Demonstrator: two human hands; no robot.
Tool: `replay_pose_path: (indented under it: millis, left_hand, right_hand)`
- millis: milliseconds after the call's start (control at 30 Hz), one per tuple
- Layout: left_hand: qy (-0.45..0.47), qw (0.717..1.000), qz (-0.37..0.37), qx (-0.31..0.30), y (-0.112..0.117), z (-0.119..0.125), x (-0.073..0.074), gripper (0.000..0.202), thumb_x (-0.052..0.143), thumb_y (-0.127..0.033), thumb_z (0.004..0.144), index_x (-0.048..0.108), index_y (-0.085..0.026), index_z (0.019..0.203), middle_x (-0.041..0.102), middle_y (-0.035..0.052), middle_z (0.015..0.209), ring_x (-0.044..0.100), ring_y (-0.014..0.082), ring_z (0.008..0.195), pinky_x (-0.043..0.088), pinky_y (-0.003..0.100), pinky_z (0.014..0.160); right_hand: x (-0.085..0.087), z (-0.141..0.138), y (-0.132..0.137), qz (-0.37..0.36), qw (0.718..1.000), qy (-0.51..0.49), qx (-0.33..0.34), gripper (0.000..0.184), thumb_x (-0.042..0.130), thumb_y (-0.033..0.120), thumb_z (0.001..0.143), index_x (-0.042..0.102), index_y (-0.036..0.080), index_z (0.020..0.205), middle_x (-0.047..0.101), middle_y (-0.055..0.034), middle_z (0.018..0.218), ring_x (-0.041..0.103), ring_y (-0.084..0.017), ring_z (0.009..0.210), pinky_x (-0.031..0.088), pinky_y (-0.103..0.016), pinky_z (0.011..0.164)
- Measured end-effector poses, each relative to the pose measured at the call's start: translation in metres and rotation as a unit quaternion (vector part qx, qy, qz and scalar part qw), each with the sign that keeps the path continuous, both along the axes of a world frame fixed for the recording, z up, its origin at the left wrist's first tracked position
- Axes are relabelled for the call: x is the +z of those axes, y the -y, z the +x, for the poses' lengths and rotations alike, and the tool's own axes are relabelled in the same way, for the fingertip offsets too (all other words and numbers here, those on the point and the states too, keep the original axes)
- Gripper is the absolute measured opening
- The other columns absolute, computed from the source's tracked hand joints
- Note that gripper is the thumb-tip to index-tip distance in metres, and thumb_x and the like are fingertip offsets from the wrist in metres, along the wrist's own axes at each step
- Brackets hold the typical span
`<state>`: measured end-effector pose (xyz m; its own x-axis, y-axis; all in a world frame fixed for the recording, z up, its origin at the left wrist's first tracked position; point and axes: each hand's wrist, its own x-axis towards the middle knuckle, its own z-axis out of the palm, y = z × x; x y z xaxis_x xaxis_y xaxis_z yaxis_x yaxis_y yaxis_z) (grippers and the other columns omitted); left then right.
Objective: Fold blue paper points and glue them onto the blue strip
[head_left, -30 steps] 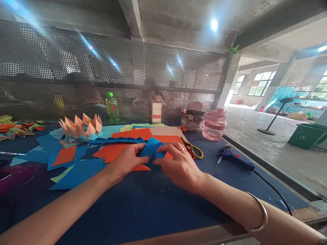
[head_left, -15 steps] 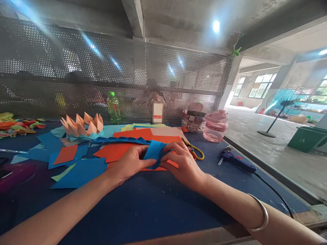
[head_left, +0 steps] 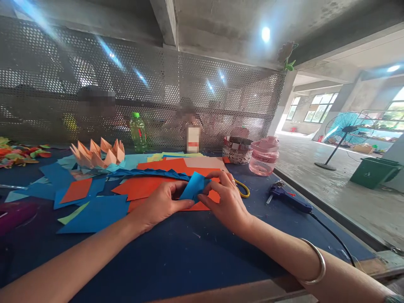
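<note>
Item: 1 blue paper piece (head_left: 193,187), seemingly part-folded, held between 2 hands at the orange sheets (head_left: 142,187). Step, by appearance: folding; the next move calls for a steady hold and a pressed crease (a judgement). Left hand (head_left: 161,205): thumb and fingers clamped on its left side. Right hand (head_left: 227,200): fingers curled, tips pinching its right end.

Left forearm (head_left: 94,252), bare, entering from lower left; right forearm (head_left: 277,246), bare, entering from lower right; left hand (head_left: 162,205), thumb extended rightward, fingers bent (their tips hidden); right hand (head_left: 229,203), close beside the left, back uppermost, fingers arched, thumb and index tips near each other
</note>
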<state>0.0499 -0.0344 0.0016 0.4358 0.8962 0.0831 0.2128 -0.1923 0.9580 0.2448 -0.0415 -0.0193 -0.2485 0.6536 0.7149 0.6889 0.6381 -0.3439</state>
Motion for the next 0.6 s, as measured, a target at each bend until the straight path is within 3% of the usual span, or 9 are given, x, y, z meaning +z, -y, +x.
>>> replay_pose_path:
  millis: [600]
  left_hand:
    - [0.017, 0.999, 0.021, 0.027, 0.0047, 0.0062, 0.0005, 0.038, 0.074, -0.033, 0.067, 0.07, -0.019, 0.103, 0.073, 0.0031, 0.103, 0.064, 0.028, 0.1, 0.048, 0.039, 0.089]
  right_hand:
    - [0.0006, -0.0021, 0.0012, -0.016, 1.0, 0.002, -0.009, 0.01, 0.068, 0.028, 0.077, 0.064, 0.021, 0.071, 0.057, -0.0055, 0.107, 0.051, -0.025, 0.101, 0.042, -0.042, 0.088]
